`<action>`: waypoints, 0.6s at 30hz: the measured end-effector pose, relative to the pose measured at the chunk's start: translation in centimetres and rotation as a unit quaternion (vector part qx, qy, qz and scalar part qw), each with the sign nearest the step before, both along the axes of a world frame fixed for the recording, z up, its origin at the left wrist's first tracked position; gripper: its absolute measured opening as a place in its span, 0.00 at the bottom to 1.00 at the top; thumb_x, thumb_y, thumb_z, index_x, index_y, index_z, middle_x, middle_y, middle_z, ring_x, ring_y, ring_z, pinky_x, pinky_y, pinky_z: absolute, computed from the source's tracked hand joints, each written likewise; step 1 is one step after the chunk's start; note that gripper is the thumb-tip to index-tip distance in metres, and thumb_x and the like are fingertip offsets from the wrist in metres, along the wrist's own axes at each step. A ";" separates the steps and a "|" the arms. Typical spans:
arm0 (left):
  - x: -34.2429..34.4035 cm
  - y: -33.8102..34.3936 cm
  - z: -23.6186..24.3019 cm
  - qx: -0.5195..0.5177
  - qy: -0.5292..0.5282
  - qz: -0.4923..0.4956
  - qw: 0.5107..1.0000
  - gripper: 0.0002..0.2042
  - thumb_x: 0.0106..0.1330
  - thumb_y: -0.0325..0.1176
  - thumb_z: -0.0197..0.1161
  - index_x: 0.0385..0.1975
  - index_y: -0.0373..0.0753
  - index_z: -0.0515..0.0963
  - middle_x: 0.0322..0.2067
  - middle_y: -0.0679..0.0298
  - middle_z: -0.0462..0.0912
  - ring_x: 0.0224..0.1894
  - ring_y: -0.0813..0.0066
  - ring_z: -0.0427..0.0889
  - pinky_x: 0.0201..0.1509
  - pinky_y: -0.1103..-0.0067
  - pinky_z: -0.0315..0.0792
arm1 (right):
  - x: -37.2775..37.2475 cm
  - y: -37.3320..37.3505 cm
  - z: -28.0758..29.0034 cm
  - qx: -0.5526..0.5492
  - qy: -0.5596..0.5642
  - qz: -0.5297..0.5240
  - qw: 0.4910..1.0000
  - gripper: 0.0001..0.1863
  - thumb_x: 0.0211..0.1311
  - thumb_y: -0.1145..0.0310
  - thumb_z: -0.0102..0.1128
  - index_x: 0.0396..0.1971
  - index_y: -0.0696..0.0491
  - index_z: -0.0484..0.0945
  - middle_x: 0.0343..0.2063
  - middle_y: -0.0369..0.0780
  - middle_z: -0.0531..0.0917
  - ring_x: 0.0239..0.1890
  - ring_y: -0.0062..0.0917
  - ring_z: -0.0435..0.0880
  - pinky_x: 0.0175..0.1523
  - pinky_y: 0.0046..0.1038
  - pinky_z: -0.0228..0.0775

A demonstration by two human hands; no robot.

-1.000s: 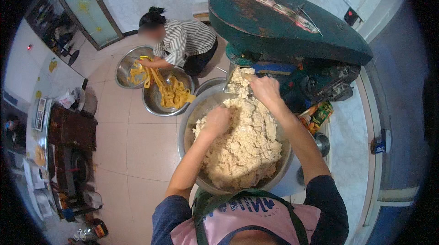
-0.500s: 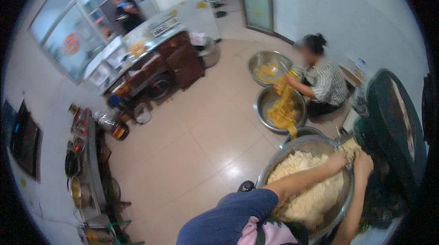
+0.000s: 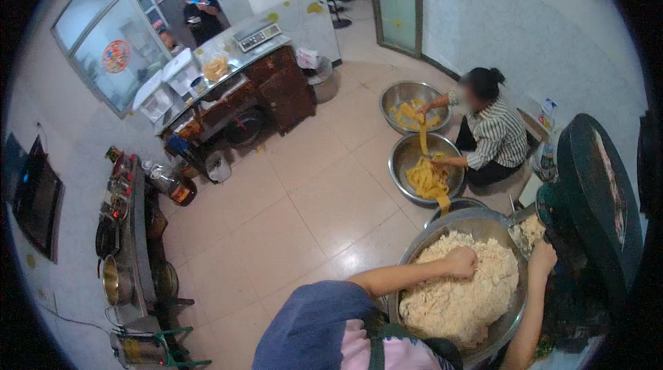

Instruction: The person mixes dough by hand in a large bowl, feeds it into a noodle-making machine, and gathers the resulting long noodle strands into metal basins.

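A large metal basin [image 3: 409,254] in front of me holds a heap of pale, crumbly dough [image 3: 449,308]. My left hand [image 3: 461,261] is closed in the upper part of the heap, its fingers curled into the dough. My right hand [image 3: 543,258] is curled at the edge of a metal feed trough [image 3: 515,219] beyond the basin's right rim. More crumbs of dough [image 3: 529,230] lie in that trough, right by the fingers. Whatever my right hand grips is hidden. The trough adjoins a dark green machine [image 3: 587,183].
Past my basin, a seated person [image 3: 494,125] handles yellow strips [image 3: 428,178] over two metal bowls [image 3: 393,175]. A counter with a scale [image 3: 257,36] stands at the far left, with people behind the window. Pots [image 3: 116,280] line the left wall.
My left hand has drawn back from the trough to the dough heap. My right hand stays by the trough, slightly lower. The seated person's hands have moved apart, stretching a yellow strip between the bowls.
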State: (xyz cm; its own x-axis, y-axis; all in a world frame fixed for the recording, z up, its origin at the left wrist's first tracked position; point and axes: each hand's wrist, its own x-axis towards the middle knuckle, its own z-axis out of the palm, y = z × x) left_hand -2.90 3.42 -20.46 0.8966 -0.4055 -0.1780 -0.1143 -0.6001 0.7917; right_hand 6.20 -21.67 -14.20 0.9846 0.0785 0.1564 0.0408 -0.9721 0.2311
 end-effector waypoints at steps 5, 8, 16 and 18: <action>-2.5 1.2 0.1 -0.019 -0.051 -0.052 0.997 0.05 0.45 0.31 0.57 0.15 0.37 0.76 0.16 0.57 0.73 0.24 0.58 0.74 0.33 0.66 0.70 | 3.2 -2.1 -2.9 -0.005 -0.016 -0.049 0.999 0.09 0.56 0.73 0.51 0.23 0.57 0.81 0.27 0.49 0.82 0.32 0.41 0.83 0.34 0.36 0.77; -5.0 4.2 1.6 0.040 -0.116 -0.102 0.987 0.11 0.46 0.33 0.64 0.29 0.38 0.78 0.38 0.55 0.75 0.48 0.57 0.70 0.49 0.66 0.67 | 2.0 -0.3 -0.3 0.034 -0.006 0.010 0.999 0.09 0.53 0.73 0.51 0.23 0.57 0.81 0.25 0.49 0.82 0.29 0.41 0.83 0.33 0.38 0.75; -9.6 6.9 1.9 0.019 -0.250 -0.051 0.967 0.16 0.53 0.34 0.67 0.40 0.39 0.75 0.46 0.54 0.70 0.50 0.52 0.66 0.53 0.64 0.65 | 0.2 2.9 0.3 0.059 -0.031 0.012 0.998 0.28 0.52 0.80 0.50 0.56 0.46 0.70 0.17 0.46 0.80 0.21 0.38 0.82 0.24 0.37 0.75; -10.3 7.6 1.4 0.018 -0.261 -0.034 0.964 0.15 0.51 0.31 0.66 0.39 0.38 0.75 0.43 0.55 0.72 0.48 0.52 0.69 0.51 0.65 0.66 | 0.4 2.3 -0.6 0.079 0.023 -0.067 0.994 0.30 0.52 0.80 0.51 0.59 0.46 0.67 0.18 0.46 0.81 0.22 0.38 0.83 0.24 0.37 0.75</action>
State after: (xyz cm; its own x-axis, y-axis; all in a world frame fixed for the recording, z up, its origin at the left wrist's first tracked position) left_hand -13.25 11.03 -19.05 0.8391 -0.4691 0.2756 -0.5324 -0.6037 0.5934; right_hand 6.55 -19.37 -14.77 0.9909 -0.0764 0.1105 -0.0850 -0.9935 0.0752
